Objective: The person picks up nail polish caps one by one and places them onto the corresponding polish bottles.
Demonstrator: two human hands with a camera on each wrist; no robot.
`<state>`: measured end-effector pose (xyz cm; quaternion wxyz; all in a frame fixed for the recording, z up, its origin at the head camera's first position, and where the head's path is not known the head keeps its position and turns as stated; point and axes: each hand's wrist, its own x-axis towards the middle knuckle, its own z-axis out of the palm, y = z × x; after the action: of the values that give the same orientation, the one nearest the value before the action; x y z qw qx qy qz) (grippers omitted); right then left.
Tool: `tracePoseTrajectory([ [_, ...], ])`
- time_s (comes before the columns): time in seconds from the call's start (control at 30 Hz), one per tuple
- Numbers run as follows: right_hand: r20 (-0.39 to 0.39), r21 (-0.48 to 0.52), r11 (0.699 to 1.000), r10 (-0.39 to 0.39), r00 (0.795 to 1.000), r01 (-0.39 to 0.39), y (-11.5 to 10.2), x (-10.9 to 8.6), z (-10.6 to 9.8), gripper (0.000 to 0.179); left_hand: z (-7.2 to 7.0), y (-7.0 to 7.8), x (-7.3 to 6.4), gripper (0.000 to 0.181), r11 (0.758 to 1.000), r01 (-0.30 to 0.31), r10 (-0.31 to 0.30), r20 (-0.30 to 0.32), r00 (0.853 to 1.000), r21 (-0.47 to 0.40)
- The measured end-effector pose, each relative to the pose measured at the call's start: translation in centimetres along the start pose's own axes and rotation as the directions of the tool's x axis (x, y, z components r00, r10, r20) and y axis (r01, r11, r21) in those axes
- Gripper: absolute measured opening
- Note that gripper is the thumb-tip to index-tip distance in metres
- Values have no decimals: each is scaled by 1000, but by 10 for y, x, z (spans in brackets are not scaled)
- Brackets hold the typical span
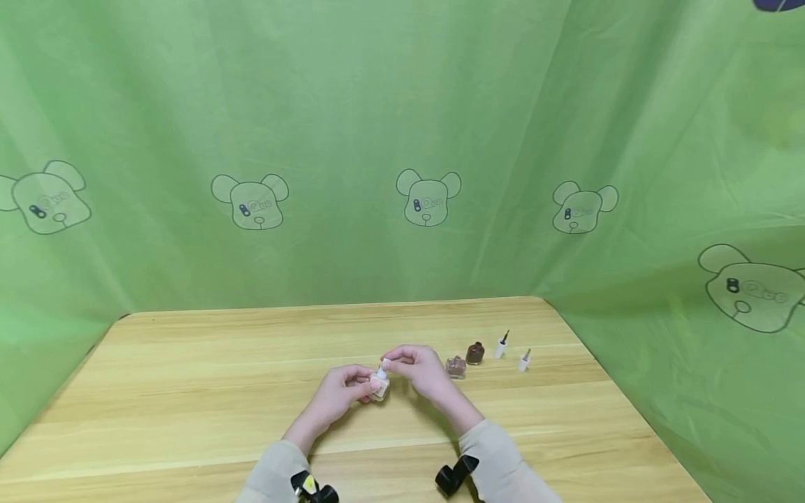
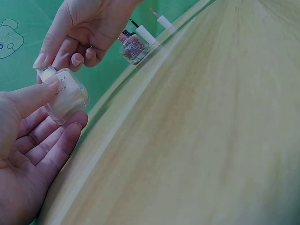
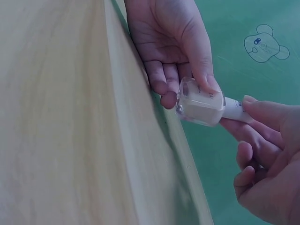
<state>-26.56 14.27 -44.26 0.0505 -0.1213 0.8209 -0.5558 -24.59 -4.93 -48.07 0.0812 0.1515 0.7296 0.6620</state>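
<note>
Between the two hands is a small clear glass nail polish bottle with pale, milky polish, tilted and off the table. My left hand grips its body, the thumb lying across the printed front and the fingers behind, as the left wrist view shows. With thumb and fingertips, my right hand pinches the white cap of that same bottle. Cap and bottle neck meet in the right wrist view; whether the thread is tight cannot be told.
Right of the hands stand a pinkish nail polish bottle and a dark brown-red one, both uncapped. Beyond them two white brush caps stand with brushes pointing up. A green curtain hangs behind the wooden table.
</note>
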Motion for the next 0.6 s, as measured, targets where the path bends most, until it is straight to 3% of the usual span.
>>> tracePoseTrajectory([
  [0.27, -47, -40, 999, 20, 999, -22, -1, 0, 3, 18, 0, -1, 0, 35, 1000, 3, -3, -2, 1000, 7],
  [0.6, 11, -16, 1000, 26, 1000, -26, -4, -1, -1, 23, 1, -2, 1, 35, 1000, 9, -9, -30, 999, -2],
])
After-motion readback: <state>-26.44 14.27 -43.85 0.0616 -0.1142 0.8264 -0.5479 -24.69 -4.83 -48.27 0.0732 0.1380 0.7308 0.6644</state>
